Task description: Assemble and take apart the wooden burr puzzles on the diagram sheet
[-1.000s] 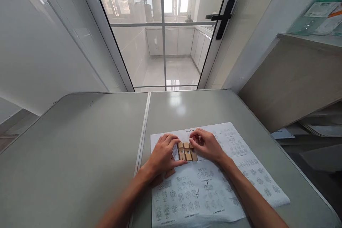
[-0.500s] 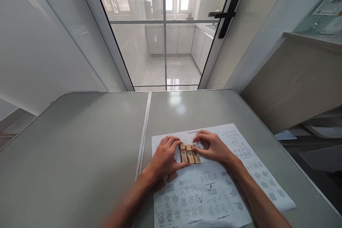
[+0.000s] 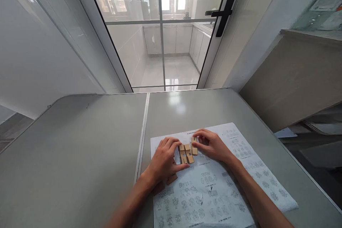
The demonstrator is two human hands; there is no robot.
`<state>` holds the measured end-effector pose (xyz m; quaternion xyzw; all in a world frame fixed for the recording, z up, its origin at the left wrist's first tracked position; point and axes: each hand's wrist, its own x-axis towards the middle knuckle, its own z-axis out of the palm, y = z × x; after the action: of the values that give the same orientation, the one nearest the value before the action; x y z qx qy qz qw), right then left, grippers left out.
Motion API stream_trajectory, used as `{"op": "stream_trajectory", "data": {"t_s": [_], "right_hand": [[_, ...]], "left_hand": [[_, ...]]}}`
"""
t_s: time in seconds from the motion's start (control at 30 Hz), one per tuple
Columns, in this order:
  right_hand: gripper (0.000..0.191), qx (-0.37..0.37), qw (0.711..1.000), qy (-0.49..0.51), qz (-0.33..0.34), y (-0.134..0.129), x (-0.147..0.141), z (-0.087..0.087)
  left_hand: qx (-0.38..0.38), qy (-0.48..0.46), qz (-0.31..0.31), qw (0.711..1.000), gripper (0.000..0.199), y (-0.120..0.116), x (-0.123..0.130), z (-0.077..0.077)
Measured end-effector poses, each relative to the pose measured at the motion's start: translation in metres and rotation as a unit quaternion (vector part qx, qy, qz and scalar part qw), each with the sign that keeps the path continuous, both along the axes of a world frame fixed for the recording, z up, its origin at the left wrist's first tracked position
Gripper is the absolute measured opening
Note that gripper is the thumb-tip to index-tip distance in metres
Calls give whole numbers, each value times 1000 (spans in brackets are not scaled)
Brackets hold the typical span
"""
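On the printed sheet [image 3: 208,180] lies a small group of notched wooden puzzle pieces [image 3: 186,153]. My left hand [image 3: 166,155] curves around their left side, fingertips at the far edge and thumb along the near edge, bracing them. A separate wooden puzzle piece [image 3: 195,151] with a dark mark on its far end is pinched between the thumb and fingers of my right hand [image 3: 210,143]. It stands slightly apart from the group, on the right and farther from me. More wooden pieces [image 3: 171,179] lie under and beside my left wrist, partly covered.
The sheet, printed with rows of small diagrams, rests on a grey table [image 3: 88,156] with a pale seam [image 3: 143,128]. Behind the table stands a glass door [image 3: 162,42] with a black handle [image 3: 224,16]. A shelf unit [image 3: 294,74] is at the right.
My right hand has shifted its wooden piece away from me, so a gap now separates it from the other pieces. My left hand stays on the group. The view has tilted slightly.
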<state>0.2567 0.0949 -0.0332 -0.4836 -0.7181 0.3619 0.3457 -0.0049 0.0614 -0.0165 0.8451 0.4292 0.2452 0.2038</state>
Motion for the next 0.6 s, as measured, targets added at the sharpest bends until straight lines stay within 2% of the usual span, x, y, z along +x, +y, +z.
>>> {"op": "stream_trajectory", "data": {"t_s": [0.13, 0.3, 0.5, 0.6], "right_hand": [[35, -79, 989, 103, -63, 0, -2, -2], [41, -129, 968, 203, -76, -2, -11, -2], [44, -120, 971, 196, -60, -8, -21, 4], [48, -145, 970, 187, -50, -10, -23, 2]], "left_hand": [[3, -5, 5, 1000, 67, 0, 0, 1], [3, -23, 3, 1000, 69, 2, 0, 2], [12, -36, 18, 999, 71, -3, -1, 4], [12, -33, 24, 999, 69, -5, 0, 3]]}}
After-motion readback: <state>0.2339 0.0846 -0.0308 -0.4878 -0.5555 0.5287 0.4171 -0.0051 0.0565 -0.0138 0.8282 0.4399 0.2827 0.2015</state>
